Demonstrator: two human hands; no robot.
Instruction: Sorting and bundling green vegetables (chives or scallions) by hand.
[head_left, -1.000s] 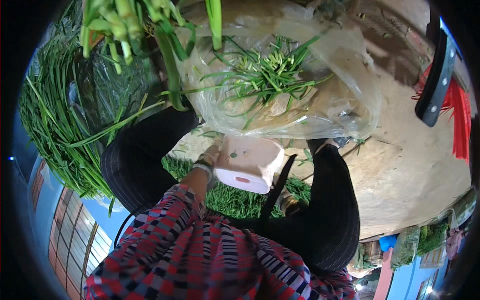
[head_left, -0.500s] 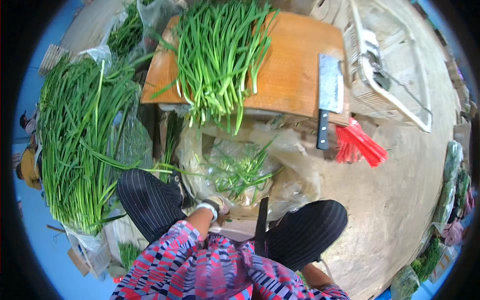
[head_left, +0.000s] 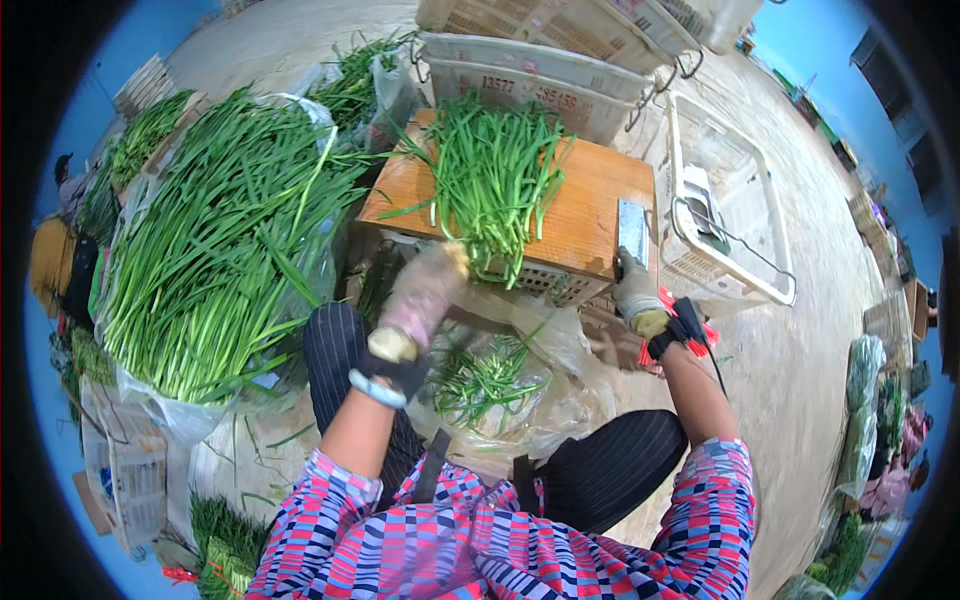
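My gloved left hand (head_left: 425, 290) is raised just below the cut ends of long green leafy stems (head_left: 490, 180) on a wooden board (head_left: 390, 185); its fingers are smeared by motion. My gloved right hand (head_left: 635, 290) grips the black handle of a cleaver (head_left: 632, 222), whose blade rests on the board's right part. Red strips (head_left: 700, 330) hang beside my right wrist. Below, between my knees, trimmed green pieces (head_left: 485, 380) lie on a clear plastic sheet (head_left: 580, 385).
A large pile of greens (head_left: 200, 250) fills the left. A white plastic crate (head_left: 760, 270) stands right of the board; stacked crates (head_left: 530, 70) are behind it. Other people sit at the far left (head_left: 55, 260) and far right (head_left: 890, 480).
The view has tilted up. My left hand has risen from low between my knees to the board. My right hand has come up onto the cleaver handle.
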